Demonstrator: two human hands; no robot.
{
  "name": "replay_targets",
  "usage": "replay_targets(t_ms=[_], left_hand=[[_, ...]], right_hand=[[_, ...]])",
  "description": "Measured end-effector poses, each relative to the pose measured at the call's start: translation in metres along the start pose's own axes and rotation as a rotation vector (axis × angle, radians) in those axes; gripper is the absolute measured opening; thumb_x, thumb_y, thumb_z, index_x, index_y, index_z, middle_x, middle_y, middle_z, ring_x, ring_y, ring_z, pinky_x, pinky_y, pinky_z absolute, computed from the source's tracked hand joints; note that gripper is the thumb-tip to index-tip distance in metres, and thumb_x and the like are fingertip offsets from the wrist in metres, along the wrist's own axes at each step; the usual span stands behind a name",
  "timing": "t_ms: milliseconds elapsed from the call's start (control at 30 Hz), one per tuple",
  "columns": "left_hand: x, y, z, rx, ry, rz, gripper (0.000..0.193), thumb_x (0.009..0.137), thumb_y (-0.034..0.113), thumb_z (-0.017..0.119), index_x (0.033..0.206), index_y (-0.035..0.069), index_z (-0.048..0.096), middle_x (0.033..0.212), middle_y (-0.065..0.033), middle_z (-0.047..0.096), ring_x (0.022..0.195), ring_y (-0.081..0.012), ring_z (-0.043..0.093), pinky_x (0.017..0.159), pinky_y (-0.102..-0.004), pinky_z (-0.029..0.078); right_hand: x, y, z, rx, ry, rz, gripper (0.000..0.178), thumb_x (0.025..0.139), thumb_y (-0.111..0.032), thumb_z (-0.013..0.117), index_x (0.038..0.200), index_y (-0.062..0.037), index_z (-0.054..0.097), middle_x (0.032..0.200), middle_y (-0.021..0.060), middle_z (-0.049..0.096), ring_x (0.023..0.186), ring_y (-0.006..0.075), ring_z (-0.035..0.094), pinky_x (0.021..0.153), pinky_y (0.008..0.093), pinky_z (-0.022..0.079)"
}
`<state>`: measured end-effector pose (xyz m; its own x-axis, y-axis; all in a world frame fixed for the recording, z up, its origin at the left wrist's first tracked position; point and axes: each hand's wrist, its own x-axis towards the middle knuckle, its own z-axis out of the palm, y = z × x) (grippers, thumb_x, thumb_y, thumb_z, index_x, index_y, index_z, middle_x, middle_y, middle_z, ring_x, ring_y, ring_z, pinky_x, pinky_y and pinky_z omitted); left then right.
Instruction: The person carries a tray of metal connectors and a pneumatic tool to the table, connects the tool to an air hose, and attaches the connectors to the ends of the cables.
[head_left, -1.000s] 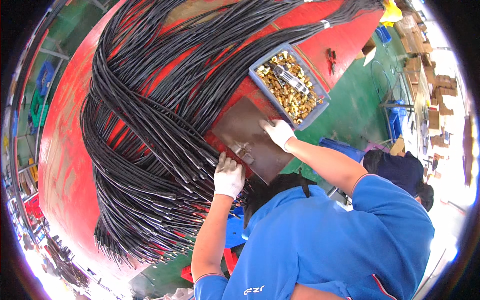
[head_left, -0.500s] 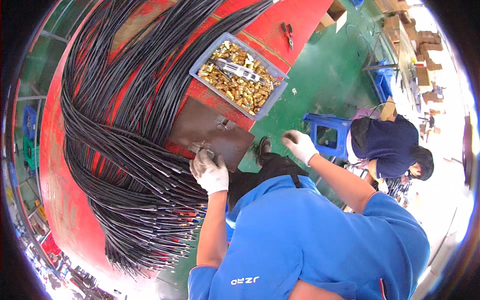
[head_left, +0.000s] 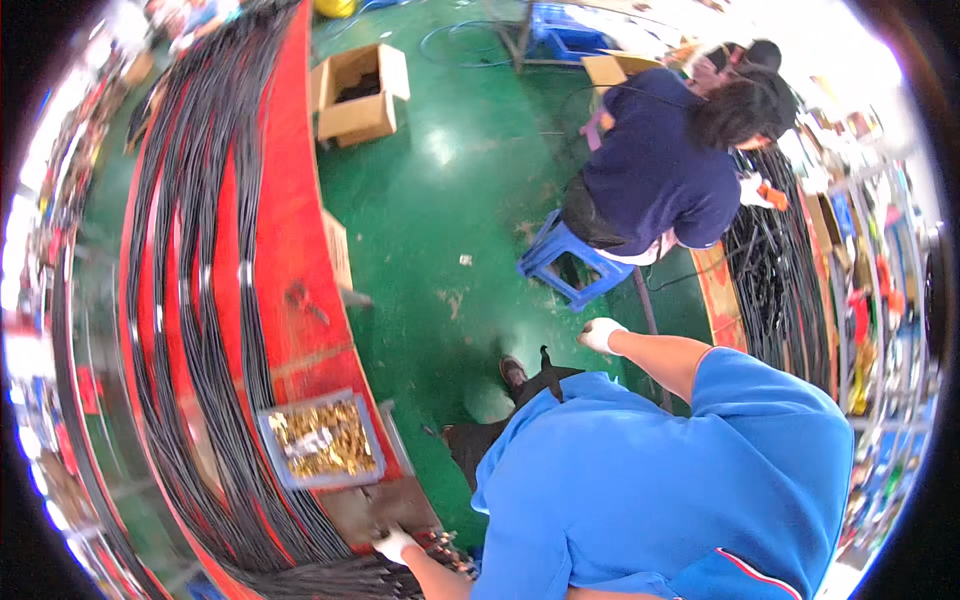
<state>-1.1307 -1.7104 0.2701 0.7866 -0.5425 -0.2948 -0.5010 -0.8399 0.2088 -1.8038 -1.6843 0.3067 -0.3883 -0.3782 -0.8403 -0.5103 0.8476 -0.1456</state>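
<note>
My left hand (head_left: 396, 544), in a white glove, rests at the brown mat (head_left: 405, 500) on the red table, beside the ends of black cables (head_left: 300, 580). Its fingers look apart, though slightly blurred. Beyond it a grey-blue plastic tray (head_left: 375, 455) holds many brass-coloured fittings (head_left: 345, 440) and a pale metal piece (head_left: 308, 442). My right hand (head_left: 602, 336), also gloved in white, hangs over the green floor near a blue stool. Its fingers are curled in, with nothing visible in them.
Long bundles of black cable (head_left: 200, 300) run along the red table (head_left: 290, 200); blurred pliers (head_left: 305, 300) lie there. An open cardboard box (head_left: 355, 120) stands past the table's edge. A person (head_left: 650, 160) in dark blue sits on the blue stool (head_left: 572, 262) at another cable-covered bench.
The view has swung to the right and farther ahead. The tray and table now appear lower left, and the seated person shows larger. My left hand stays at the mat; my right remains off the table.
</note>
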Motion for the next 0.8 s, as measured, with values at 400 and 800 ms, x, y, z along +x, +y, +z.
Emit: replay_targets(t_ms=[400,800], left_hand=[[-0.038,0.278,-0.055,0.103,0.859,0.443,0.038,0.099,0.034,0.059,0.113,0.000,0.070,0.108,-0.0192,0.070,0.102,-0.0380,0.066,0.095,-0.0496,0.052],[-0.081,0.766,0.052,-0.349,0.152,1.300,0.033,0.095,0.021,0.066,0.117,-0.003,0.068,0.132,-0.0278,0.060,0.128,-0.0412,0.055,0.105,-0.0522,0.048]], right_hand=[[0.101,-0.117,-0.044,0.194,-0.060,-0.228,0.053,0.089,-0.049,0.059,0.123,-0.0106,0.074,0.114,0.0172,0.075,0.105,0.0327,0.072,0.094,0.0453,0.054],[0.172,-0.218,-0.249,0.417,0.297,-0.214,0.052,0.093,-0.043,0.059,0.127,-0.0046,0.071,0.122,0.0212,0.073,0.115,0.0367,0.068,0.101,0.0448,0.051]])
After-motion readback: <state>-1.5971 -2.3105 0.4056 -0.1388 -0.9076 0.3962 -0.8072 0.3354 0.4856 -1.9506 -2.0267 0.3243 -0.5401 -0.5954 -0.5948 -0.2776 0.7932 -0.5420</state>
